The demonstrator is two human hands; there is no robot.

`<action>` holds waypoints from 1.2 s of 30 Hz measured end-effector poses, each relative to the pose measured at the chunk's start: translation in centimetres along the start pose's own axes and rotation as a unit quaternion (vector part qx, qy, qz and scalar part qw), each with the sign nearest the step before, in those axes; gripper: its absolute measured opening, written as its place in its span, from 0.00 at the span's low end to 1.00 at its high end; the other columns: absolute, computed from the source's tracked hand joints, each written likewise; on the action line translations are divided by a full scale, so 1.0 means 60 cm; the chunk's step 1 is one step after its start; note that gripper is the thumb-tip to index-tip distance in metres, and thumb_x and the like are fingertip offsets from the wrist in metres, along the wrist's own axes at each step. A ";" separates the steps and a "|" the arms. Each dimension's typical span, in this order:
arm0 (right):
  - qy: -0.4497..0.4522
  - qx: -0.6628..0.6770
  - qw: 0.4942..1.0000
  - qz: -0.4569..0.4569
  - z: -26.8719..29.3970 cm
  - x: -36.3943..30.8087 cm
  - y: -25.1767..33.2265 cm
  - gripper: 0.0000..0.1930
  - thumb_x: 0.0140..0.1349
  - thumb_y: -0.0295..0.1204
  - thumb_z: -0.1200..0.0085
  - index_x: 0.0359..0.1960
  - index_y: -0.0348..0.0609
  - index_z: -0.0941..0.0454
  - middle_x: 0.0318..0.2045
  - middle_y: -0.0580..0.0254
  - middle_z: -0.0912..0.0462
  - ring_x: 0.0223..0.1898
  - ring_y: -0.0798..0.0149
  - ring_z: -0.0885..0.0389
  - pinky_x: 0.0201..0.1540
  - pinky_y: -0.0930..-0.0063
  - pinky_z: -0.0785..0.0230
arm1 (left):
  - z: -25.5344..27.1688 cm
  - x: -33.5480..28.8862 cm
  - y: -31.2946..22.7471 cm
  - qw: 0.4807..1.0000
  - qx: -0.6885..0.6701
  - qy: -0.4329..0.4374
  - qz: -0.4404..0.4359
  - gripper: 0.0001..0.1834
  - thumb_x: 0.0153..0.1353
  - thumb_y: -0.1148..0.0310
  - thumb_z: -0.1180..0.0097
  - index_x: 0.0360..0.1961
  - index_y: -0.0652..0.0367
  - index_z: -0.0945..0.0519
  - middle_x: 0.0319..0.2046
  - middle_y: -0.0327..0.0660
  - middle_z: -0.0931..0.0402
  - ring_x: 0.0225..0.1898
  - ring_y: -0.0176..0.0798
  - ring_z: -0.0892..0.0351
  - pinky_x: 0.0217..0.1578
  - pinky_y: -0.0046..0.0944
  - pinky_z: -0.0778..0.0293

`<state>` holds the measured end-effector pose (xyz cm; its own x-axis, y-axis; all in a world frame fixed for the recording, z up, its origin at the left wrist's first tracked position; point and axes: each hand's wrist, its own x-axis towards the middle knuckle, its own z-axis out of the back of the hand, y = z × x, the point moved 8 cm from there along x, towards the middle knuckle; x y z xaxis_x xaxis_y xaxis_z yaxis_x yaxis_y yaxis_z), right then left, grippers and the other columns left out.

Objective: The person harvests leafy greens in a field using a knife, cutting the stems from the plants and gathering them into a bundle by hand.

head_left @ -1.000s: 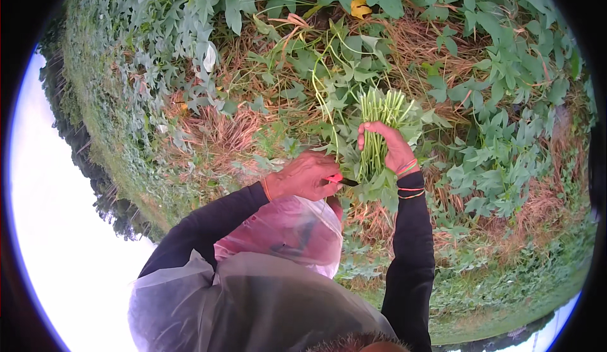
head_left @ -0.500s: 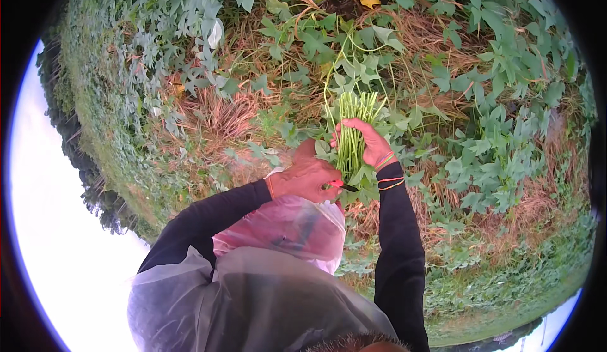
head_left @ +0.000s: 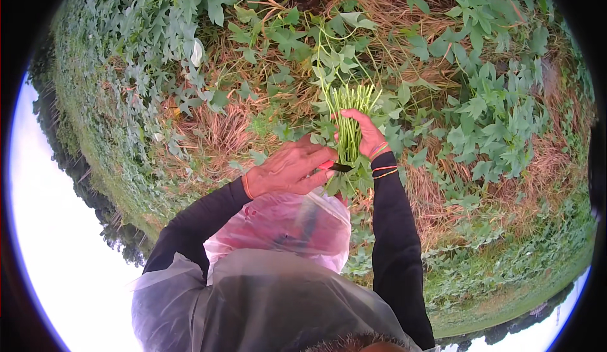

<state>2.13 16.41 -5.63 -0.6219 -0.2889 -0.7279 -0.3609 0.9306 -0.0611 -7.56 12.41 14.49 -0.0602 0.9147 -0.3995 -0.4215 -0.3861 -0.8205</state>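
My right hand [head_left: 365, 132] is closed round an upright bundle of green stems [head_left: 346, 124], its thumb across the front. The pale cut ends fan out at the top, and green leaves [head_left: 360, 175] hang below the grip. My left hand [head_left: 291, 165] is beside the bundle's lower left side. Between its fingers is a small knife [head_left: 340, 167] with a red handle and a dark blade, the blade lying across the base of the stems. Part of the left hand's far side is hidden behind the stems and leaves.
Leafy green vines [head_left: 477, 109] spread all round, with dry brown straw [head_left: 221, 127] between them. A thin vine [head_left: 321, 55] runs up just beyond the bundle. Translucent plastic rainwear [head_left: 272, 289] covers my body, with pink cloth [head_left: 284, 229] showing through below my left hand.
My left hand has straightened its fingers somewhat, and more of the knife's dark blade shows. My right hand keeps its hold on the stems. The whole view has shifted a little.
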 end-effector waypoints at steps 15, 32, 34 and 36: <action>-0.030 -0.219 0.958 0.182 0.029 -0.044 0.031 0.19 0.62 0.41 0.39 0.46 0.39 0.19 0.36 0.61 0.17 0.33 0.69 0.20 0.40 0.71 0.25 | 0.004 0.016 0.283 0.907 -0.226 -0.122 0.335 0.17 0.74 0.54 0.55 0.35 0.56 0.25 0.22 0.32 0.32 0.22 0.27 0.36 0.22 0.33 0.38; -0.175 0.300 0.885 0.311 -0.069 -0.110 0.051 0.18 0.63 0.39 0.39 0.47 0.38 0.19 0.41 0.64 0.15 0.43 0.70 0.19 0.50 0.75 0.30 | -0.066 0.191 0.230 0.884 -0.305 -0.205 0.288 0.12 0.72 0.56 0.50 0.34 0.49 0.28 0.27 0.24 0.36 0.24 0.19 0.42 0.23 0.26 0.46; -0.117 0.341 0.892 0.273 -0.068 -0.114 0.056 0.17 0.63 0.39 0.40 0.46 0.39 0.19 0.39 0.61 0.15 0.42 0.68 0.19 0.50 0.73 0.29 | -0.068 0.223 0.186 0.893 -0.294 -0.176 0.290 0.12 0.72 0.57 0.50 0.33 0.50 0.28 0.25 0.25 0.38 0.22 0.19 0.43 0.20 0.26 0.47; -0.120 0.376 0.865 0.309 -0.045 -0.136 0.063 0.16 0.64 0.39 0.41 0.44 0.39 0.19 0.37 0.60 0.16 0.41 0.66 0.18 0.49 0.73 0.28 | -0.078 0.251 0.146 0.899 -0.281 -0.152 0.301 0.13 0.72 0.57 0.51 0.31 0.50 0.30 0.22 0.25 0.40 0.16 0.20 0.44 0.15 0.25 0.50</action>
<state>3.99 21.72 1.92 -0.3391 0.2879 -0.8956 0.5998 0.7996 0.0299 -7.92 22.25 -0.61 -0.4054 0.4775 -0.7795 0.2878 -0.7427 -0.6046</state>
